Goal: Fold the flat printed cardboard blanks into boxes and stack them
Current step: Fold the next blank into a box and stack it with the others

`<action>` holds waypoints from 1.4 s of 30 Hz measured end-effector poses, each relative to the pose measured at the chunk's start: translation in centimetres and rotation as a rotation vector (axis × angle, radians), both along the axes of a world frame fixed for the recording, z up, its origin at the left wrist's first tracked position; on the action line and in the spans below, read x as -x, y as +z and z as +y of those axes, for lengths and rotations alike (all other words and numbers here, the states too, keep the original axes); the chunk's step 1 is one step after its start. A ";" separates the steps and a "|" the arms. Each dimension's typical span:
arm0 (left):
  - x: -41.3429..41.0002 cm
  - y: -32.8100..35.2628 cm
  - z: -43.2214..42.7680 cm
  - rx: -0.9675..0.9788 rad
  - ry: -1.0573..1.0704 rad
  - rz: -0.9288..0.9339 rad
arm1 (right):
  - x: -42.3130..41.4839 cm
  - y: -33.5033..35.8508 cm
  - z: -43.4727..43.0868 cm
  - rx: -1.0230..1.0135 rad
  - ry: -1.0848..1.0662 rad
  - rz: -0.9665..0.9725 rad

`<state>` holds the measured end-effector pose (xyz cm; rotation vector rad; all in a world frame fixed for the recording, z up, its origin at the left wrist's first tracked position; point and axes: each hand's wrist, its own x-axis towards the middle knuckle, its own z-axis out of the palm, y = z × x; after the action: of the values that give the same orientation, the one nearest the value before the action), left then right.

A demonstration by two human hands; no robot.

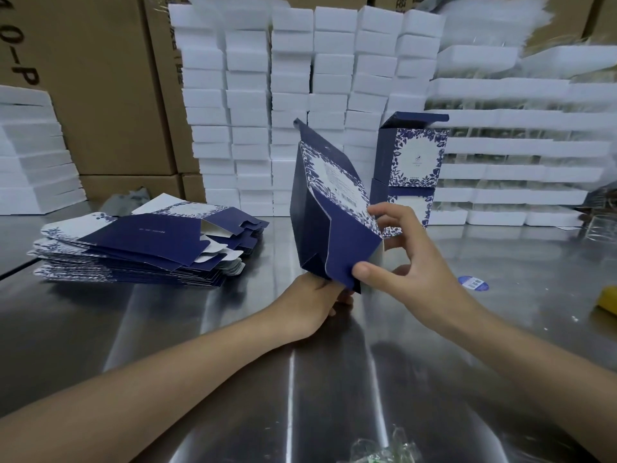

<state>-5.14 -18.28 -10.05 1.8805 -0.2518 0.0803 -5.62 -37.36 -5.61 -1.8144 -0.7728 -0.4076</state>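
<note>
Person is holding half-formed box [320,202] tilted above counter [233,329], mid-frame. L hand [314,304] is gripping its lower corner from beneath (most of that hand is hiding behind the card). R hand [414,265] is pinching the end flap, thumb on lower edge, fingers [389,212] curling at the top corner. Pile of flat blanks [143,248] is lying to the left. Finished boxes [412,168] are standing stacked behind, by foam blocks [300,78]. Risks, prob.: flap is sitting skewed, so forcing it could crease the print or miss the tuck. A slack L grip could let the tube collapse. A careless placement could topple the stack.
</note>
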 end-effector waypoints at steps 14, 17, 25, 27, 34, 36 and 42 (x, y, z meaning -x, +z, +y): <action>-0.5 0.1 0.1 0.069 0.079 0.021 | -0.1 -0.5 0.2 -0.093 0.004 -0.098; -0.6 0.1 0.2 0.072 0.107 0.044 | -0.6 0.0 0.0 -0.256 -0.038 -0.053; -0.4 0.1 0.0 -0.014 0.126 0.022 | -1.5 1.6 -0.7 -0.499 -0.071 0.075; -0.4 0.2 0.1 -0.035 0.139 0.046 | -1.7 1.6 -0.8 -0.498 -0.046 0.095; 0.1 0.4 0.1 -0.019 0.131 0.051 | -1.5 0.9 -0.3 -0.392 -0.057 0.032; 0.2 0.2 0.1 -0.051 0.117 0.023 | -1.7 0.8 -0.2 -0.402 -0.096 0.047; 0.6 -0.1 0.5 -0.164 0.020 -0.133 | -2.7 -0.2 -0.3 -0.217 -0.176 0.269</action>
<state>-5.73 -17.81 -10.10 2.0442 -0.3397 0.2044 -2.89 -37.64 -5.80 -1.6935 -0.3701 -0.3376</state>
